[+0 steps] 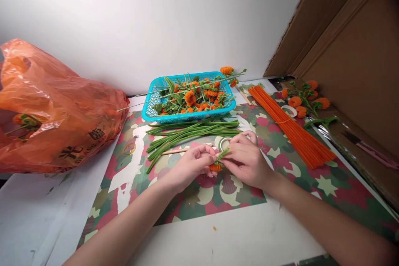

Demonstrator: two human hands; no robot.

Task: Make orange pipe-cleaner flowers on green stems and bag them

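Between my two hands is a small orange pipe-cleaner flower (215, 167) with a short green stem pointing up and to the right. My left hand (195, 164) pinches the flower from the left, its fingers partly hiding it. From the other side my right hand (247, 160) closes on the green stem part with thumb and fingertips. Just beyond the hands lie a roll of tape (222, 144), a thin wooden stick (174, 151) and a bundle of green pipe cleaners (187, 132).
A blue basket (188, 117) of orange flowers and green pieces stands behind. Orange pipe cleaners (288, 133), another tape roll (289, 111) and a finished flower spray (307, 99) lie right, near a pink-handled cutter (374, 153) and cardboard (349, 33). An orange plastic bag (62, 108) bulges at left.
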